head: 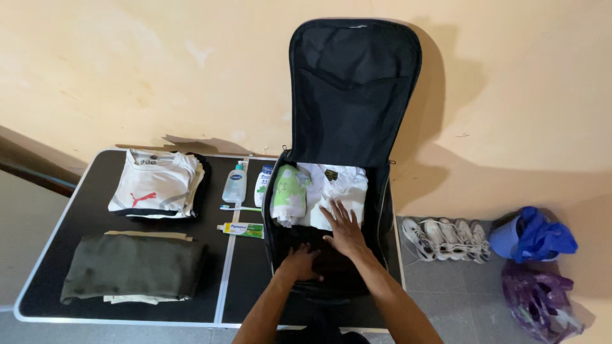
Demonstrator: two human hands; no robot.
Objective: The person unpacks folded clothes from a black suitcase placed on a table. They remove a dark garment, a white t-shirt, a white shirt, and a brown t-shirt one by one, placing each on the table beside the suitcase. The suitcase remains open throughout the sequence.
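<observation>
Nearest, the left hand lies flat, fingers spread, holding nothing, on a dark folded garment in the open black fabric suitcase. Just beyond, the right hand rests open, palm down, at the edge of a folded white shirt beside a rolled green-and-white cloth. Pressing evenly with both palms would likely keep the layers flat and the folds square. Farther left on the black folding table lie a toothpaste box and two bottles.

Open black suitcase on table, left hand and right hand pressing packed clothes — folded white shirt under right fingers
</observation>
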